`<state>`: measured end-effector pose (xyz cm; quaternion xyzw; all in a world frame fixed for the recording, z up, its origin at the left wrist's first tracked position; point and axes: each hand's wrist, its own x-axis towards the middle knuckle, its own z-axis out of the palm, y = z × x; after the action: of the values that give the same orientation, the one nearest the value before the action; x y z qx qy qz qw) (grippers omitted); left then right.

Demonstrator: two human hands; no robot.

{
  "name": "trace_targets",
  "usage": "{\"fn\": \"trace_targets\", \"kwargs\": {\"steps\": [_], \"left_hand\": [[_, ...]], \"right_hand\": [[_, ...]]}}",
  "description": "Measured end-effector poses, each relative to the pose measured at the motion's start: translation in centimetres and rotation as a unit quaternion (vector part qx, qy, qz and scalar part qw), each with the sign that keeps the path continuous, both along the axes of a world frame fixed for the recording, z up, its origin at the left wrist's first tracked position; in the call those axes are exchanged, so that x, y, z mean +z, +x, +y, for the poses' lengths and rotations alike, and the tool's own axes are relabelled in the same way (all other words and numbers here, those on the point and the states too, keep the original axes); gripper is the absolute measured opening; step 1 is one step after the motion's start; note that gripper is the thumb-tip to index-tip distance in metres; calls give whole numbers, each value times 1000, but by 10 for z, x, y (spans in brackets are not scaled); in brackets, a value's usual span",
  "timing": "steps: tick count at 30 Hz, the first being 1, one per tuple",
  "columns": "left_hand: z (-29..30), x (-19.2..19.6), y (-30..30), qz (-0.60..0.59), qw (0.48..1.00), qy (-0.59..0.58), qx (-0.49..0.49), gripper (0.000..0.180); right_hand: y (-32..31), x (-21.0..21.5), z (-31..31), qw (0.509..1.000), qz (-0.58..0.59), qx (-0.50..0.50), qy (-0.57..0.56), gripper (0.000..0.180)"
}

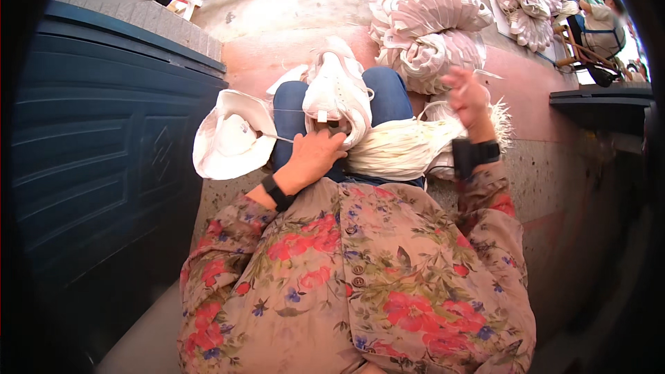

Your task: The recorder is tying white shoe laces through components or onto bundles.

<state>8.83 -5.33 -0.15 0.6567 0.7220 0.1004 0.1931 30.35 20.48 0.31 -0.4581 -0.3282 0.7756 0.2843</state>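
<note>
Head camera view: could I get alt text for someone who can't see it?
A person in a floral shirt touches a white shoe on their lap with the left hand; the blurred right hand is raised. Cream strands lie bunched right of the shoe, with pale shoe parts piled on the floor beyond.

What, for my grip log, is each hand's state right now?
Left hand: at the opening of the white, rounded shoe; grip cannot be told.
Right hand: raised, blurred; open or closed cannot be told.
</note>
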Motion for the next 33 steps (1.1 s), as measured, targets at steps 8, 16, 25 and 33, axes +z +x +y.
{"fn": "trace_targets", "kwargs": {"steps": [8, 16, 25, 33], "left_hand": [[-2, -32, 18, 113, 993, 22, 32, 28], [5, -49, 19, 138, 989, 14, 44, 19], [20, -76, 24, 156, 987, 16, 27, 8], [19, -82, 18, 102, 993, -45, 34, 18]], "right_hand": [[-59, -31, -114, 941, -163, 291, -55, 40], [-85, -45, -120, 949, -167, 268, -8, 34], [-83, -45, -114, 879, -287, 333, 186, 30], [-128, -50, -133, 777, -171, 293, 530, 27]]}}
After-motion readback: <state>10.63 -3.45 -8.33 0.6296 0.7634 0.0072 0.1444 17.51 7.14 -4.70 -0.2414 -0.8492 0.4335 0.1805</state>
